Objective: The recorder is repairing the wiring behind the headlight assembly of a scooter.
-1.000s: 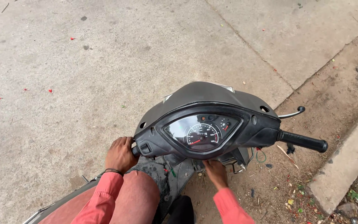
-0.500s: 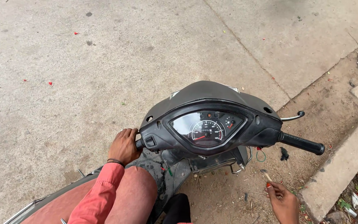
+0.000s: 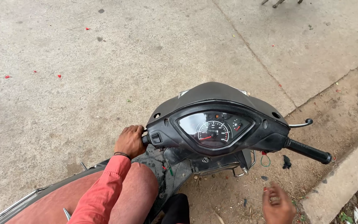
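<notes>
the scooter's handlebar stands in the middle, its instrument dial centred on it. the left hand wraps the left grip; the right grip sticks out free. the right hand hangs below it, over the dirt ground. a curb runs along the right.

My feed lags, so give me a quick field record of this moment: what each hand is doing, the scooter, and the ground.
left hand: left hand closed round the left handlebar end of the black scooter handlebar unit
right hand: right hand blurred, low over the dirt, off the scooter; whether it holds anything is unclear
right black rubber grip: free, untouched
speedometer dial: needle low
ground: grey concrete slab, brown dirt strip on the right
</notes>
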